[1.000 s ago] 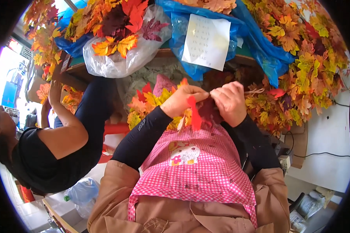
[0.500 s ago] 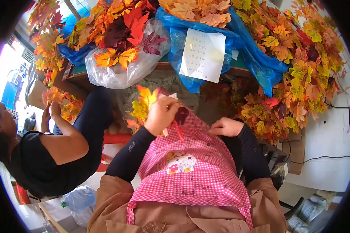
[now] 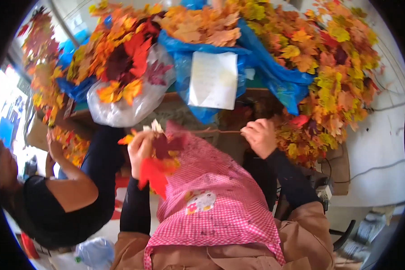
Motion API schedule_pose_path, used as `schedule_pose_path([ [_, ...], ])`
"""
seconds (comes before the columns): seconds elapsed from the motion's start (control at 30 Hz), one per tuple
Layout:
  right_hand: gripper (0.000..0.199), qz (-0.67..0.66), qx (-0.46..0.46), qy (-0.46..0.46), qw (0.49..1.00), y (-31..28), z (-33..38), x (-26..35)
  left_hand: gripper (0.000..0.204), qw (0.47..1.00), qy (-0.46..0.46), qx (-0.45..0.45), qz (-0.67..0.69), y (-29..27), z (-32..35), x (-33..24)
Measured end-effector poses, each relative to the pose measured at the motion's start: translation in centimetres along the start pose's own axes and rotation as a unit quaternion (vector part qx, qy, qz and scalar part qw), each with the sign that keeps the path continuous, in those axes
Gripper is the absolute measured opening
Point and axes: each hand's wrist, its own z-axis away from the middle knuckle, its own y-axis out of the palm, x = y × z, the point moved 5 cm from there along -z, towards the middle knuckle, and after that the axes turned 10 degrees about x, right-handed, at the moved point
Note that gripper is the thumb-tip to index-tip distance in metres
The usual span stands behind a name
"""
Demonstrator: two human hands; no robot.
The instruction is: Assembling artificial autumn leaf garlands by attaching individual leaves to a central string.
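Observation:
My left hand (image 3: 140,152) is closed around a bunch of artificial maple leaves (image 3: 156,173) in red, dark maroon and yellow-orange. A small pale piece (image 3: 156,126) sticks up above that hand. My right hand (image 3: 261,137) pinches the end of a thin brownish strand (image 3: 220,131), which stretches nearly level across to the bunch. Whether it is a stem or a cord I cannot tell. Both hands hover over the pink checked apron (image 3: 216,198) on my lap. Motion blurs the leaves, so where the strand joins them is unclear.
Heaps of autumn-coloured artificial leaves (image 3: 342,85) cover the table ahead and hang down at right. Blue plastic bags (image 3: 173,49), a clear bag (image 3: 117,112) and a paper sheet (image 3: 213,81) drape over its edge. A co-worker in black (image 3: 45,207) sits close at left.
My right hand has risen, drawing the strand taut. My left hand has shifted left and turned, bringing the red leaf forward. The whole view has also tilted.

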Motion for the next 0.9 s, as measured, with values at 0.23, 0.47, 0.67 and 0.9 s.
schedule_pose_path([
  [0.23, 0.017, -0.341, 0.206, 0.327, 0.856, 17.7, 6.6, -2.7, 0.017, 0.923, 0.206, 0.255, -0.201, 12.5, 2.5, -3.7],
  [0.47, 0.028, -0.213, 0.446, 0.203, 0.845, 13.0, 7.0, -8.5, 0.012, 0.873, 0.150, 0.255, -0.387, 12.3, 0.9, 5.4],
  [0.67, 0.015, -0.434, 0.195, 0.314, 0.822, -3.8, -3.3, -15.9, 0.012, 0.893, 0.118, 0.217, -0.377, 11.9, 0.1, 10.6],
  [0.9, 0.020, -0.353, -0.005, 0.376, 0.856, -7.2, -11.7, -25.6, 0.013, 0.914, 0.105, 0.200, -0.338, 12.2, 0.1, 10.6],
])
